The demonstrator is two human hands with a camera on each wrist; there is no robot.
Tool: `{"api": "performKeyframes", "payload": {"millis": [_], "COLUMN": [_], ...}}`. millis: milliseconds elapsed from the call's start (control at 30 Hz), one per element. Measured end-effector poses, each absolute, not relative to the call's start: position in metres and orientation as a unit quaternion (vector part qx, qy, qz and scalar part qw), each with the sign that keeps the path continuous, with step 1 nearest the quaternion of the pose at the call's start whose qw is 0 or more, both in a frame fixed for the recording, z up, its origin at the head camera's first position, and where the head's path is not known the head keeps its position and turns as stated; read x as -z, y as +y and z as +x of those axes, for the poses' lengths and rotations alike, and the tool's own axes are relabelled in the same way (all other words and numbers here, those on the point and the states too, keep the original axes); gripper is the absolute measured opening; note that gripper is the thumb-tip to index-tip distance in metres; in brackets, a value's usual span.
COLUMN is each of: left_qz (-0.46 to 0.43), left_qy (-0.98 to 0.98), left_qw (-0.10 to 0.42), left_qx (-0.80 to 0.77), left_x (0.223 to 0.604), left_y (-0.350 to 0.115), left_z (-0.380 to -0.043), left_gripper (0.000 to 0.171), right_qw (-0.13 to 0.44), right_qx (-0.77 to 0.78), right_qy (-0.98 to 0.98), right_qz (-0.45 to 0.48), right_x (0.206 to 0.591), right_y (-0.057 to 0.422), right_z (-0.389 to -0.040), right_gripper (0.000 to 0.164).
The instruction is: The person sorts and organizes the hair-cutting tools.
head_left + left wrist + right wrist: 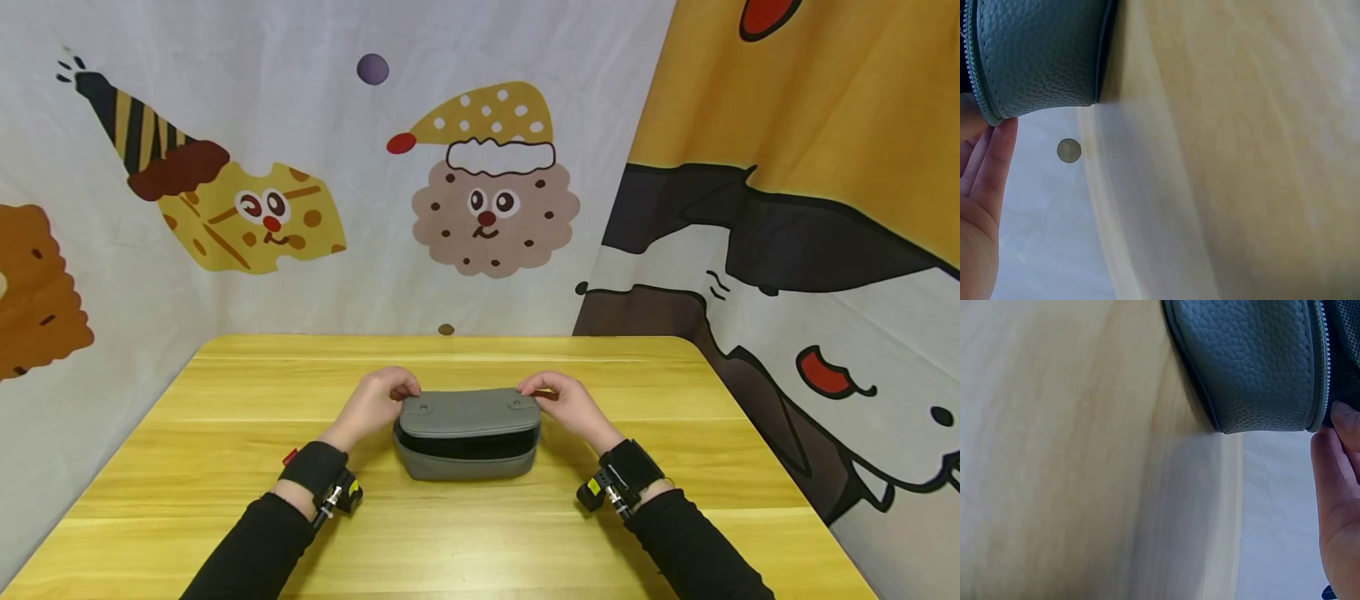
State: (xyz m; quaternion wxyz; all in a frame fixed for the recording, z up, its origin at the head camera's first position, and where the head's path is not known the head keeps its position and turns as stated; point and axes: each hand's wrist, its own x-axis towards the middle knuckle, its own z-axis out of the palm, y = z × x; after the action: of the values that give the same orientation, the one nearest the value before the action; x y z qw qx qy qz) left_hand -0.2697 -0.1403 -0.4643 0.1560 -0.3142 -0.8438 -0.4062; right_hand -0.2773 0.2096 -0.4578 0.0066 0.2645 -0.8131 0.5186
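A grey zip pouch [469, 413] of pebbled leather stands on the wooden table, its zipper undone and its front gaping onto a dark inside. Two small snaps show on its lid. My left hand [381, 398] pinches the pouch's upper left corner; in the left wrist view, thumb and fingers [992, 165] meet at the zippered edge of the pouch [1041, 53]. At the opposite corner my right hand [567, 404] pinches the edge likewise. The right wrist view has the thumb just inside the zipper teeth and a finger [1324, 456] outside the pouch [1254, 362]. What lies inside is hidden.
The wooden table [465, 542] has rounded far corners. A white curtain [322, 108] printed with cartoon food hangs behind it, and a patterned cloth [787, 250] hangs at the right. Each wrist wears a black strap [316, 468] with a small camera.
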Motion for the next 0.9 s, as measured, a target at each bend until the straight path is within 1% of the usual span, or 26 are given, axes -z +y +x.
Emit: {"api": "performKeyframes", "payload": {"millis": [167,433,633,900], "left_qz": [-0.328,-0.346,-0.339,-0.359], "left_qy": [-0.847,-0.849,-0.855,-0.86], "left_qw": [0.159,0.168,0.159,0.172], "left_qx": [0.387,0.362,0.358,0.32], "left_x": [0.4621,0.4594,0.4595,0.4602], "left_y": [-0.1401,-0.1396,-0.1392,-0.141], "left_z": [-0.2674,-0.2642,-0.2629,-0.2599], "left_gripper": [0.034,0.035,0.034,0.033], "right_qw": [0.018,0.066,0.076,0.098], "right_qx": [-0.501,-0.434,-0.404,-0.336], "right_qy": [-0.822,-0.837,-0.848,-0.863], "right_qz": [0.272,0.327,0.334,0.365], "right_x": [0.4583,0.4599,0.4588,0.4613], "right_y": [0.2102,0.2107,0.2103,0.2132], "right_z": [-0.2752,-0.2727,-0.2714,-0.2737], "right_gripper": [0.025,0.031,0.032,0.033]}}
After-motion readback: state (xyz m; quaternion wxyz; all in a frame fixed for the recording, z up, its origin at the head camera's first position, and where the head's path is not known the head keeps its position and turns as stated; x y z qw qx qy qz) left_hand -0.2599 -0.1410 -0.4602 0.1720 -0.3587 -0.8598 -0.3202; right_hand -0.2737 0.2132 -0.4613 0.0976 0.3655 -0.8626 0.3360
